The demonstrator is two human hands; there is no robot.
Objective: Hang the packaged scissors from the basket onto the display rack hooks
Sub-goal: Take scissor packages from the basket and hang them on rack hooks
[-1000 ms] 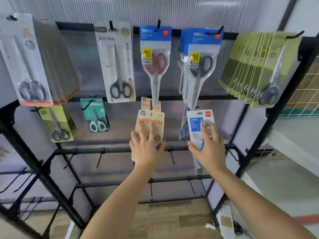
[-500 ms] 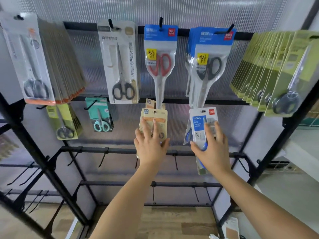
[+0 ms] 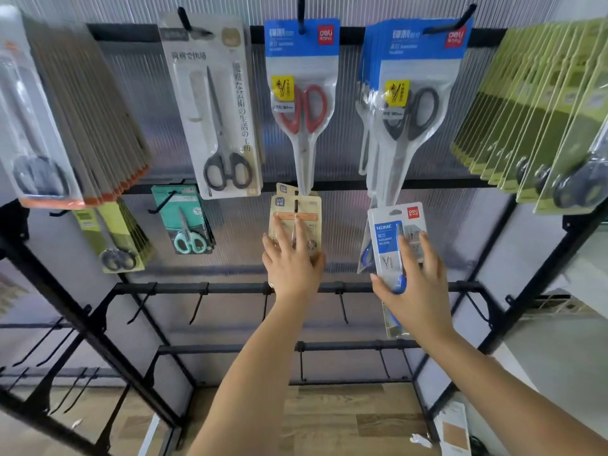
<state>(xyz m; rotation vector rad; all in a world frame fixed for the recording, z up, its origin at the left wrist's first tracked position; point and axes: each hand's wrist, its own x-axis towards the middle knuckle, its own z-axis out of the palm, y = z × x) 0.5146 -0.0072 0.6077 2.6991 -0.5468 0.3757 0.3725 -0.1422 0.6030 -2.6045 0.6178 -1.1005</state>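
the left hand (image 3: 291, 268) presses a tan packet (image 3: 295, 222) flat, fingers straight and spread, thumb hooked round its right edge; the packet's slot seems already threaded on a middle-row hook (image 3: 296, 205), so this one looks almost hung. next it likely needs a push back along the hook. to the right, the right hand (image 3: 416, 287) grips a white-and-blue scissors pack (image 3: 396, 248), fingers curled over its front. that pack stands upright, long axis vertical, hang tab up, not yet on a hook.
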